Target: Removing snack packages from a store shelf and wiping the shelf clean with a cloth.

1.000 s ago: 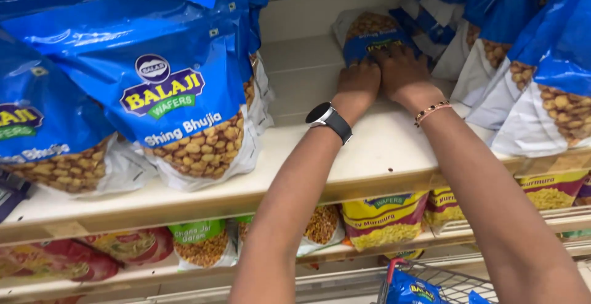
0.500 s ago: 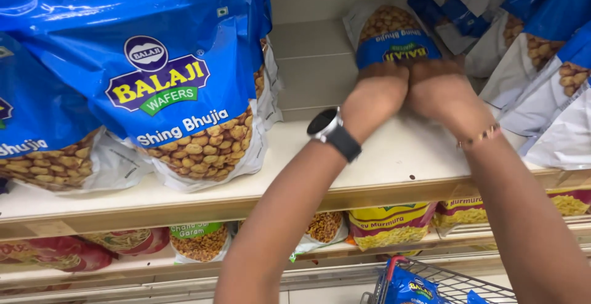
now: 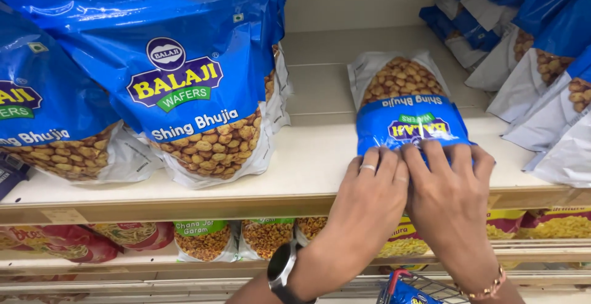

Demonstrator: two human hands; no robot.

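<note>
A blue and clear snack bag (image 3: 403, 104) of coated peanuts lies flat on the cream shelf (image 3: 308, 156), its top end pointing toward me. My left hand (image 3: 369, 199), with a ring and a black wristwatch, grips the bag's near edge. My right hand (image 3: 449, 199), with a thin bracelet, holds the same edge beside it. Both hands touch each other at the shelf's front.
Large blue bags of the same snack (image 3: 184, 76) stand at the left, more lean at the right (image 3: 542, 64). Smaller green, red and yellow packets (image 3: 203, 239) fill the shelf below. A wire basket with a blue packet (image 3: 412, 288) sits under my arms.
Both hands have drawn the bag from the back of the shelf forward to its front edge. The view has shifted closer and slightly right.
</note>
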